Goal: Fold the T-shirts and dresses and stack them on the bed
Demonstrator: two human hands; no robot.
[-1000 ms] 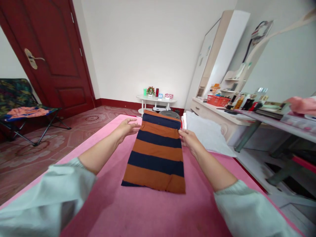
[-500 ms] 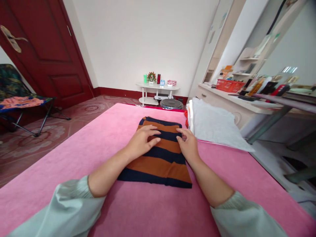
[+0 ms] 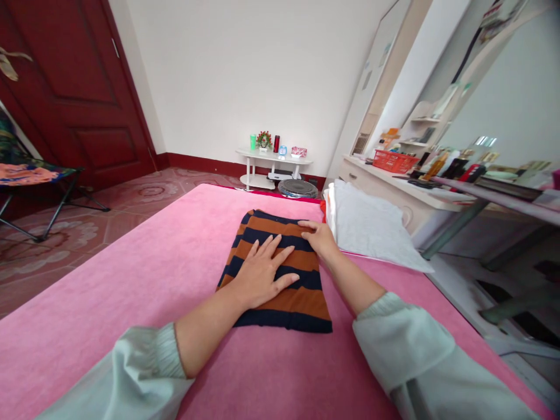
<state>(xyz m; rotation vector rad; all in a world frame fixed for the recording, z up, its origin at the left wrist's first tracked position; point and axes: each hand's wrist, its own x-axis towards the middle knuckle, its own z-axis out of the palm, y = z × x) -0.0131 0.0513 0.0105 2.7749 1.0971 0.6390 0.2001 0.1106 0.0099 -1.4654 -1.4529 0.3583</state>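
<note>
A folded garment [image 3: 301, 300] with orange and dark navy stripes lies flat on the pink bedspread [image 3: 131, 280]. My left hand [image 3: 262, 271] rests palm down on the middle of it, fingers spread and flat. At the garment's far right corner sits my right hand [image 3: 319, 236], fingers laid flat on the cloth and pointing left. Neither hand grips anything. Both arms wear pale green sleeves.
A stack of folded white cloth [image 3: 371, 227] lies just right of the garment. Beyond the bed stands a small white table [image 3: 273, 160] with small items. A dresser with a red basket [image 3: 396, 162] is at right; a folding chair [image 3: 30, 181] and red door [image 3: 79, 93] at left.
The garment, first held up by its top edge, was folded down onto the bed. My left hand slid toward me onto its middle; my right hand moved to the far right corner.
</note>
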